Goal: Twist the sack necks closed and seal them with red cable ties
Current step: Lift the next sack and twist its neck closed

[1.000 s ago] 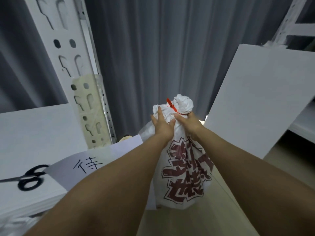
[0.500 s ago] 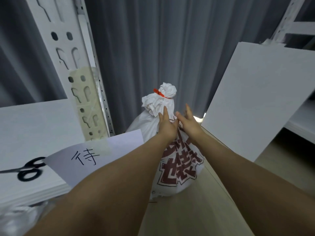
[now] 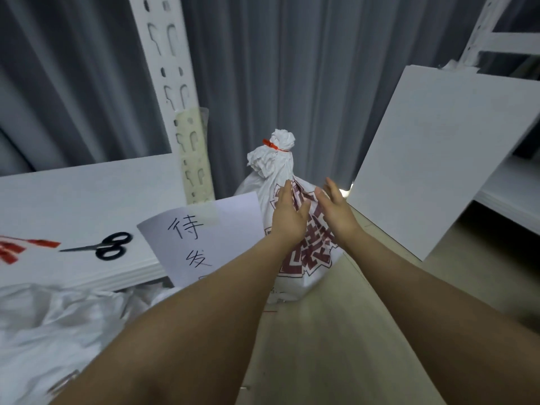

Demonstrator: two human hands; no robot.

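Two bare forearms reach in from the bottom edge. At 8 o'clock beside them lies a heap of crumpled white sacks (image 3: 58, 323), apparently not yet tied.

Further out, both hands are open with fingers straight and hold nothing. The left hand (image 3: 287, 219) is over the front of the printed sack (image 3: 305, 274), and the right hand (image 3: 333, 210) is just beside it at 2 o'clock. From this angle it is hard to tell whether either palm actually touches the sack.

That sack stands upright on the floor (image 3: 321, 361) near the middle of the view. Its neck is twisted and cinched by a red cable tie (image 3: 273, 146) at 12 o'clock from the hands.

The main risk, as I judge it, is a topple. The sack looks full and rounded at the base, and with no grip on it a nudge from either hand could roll it towards the white board (image 3: 438, 159) leaning at 2 o'clock and knock that down. Only a short tuft of neck shows above the tie. If the twist relaxes, or the sack is lifted by that tuft, the tie could slip off and the neck would open.

At 9 o'clock, a handwritten paper sign (image 3: 204, 235) hangs off the white surface (image 3: 73, 200), where black scissors (image 3: 109, 247) lie near the front edge. A careless sweep of the left arm towards the next sack could drag both down. A grey curtain (image 3: 292, 68) hangs behind everything.
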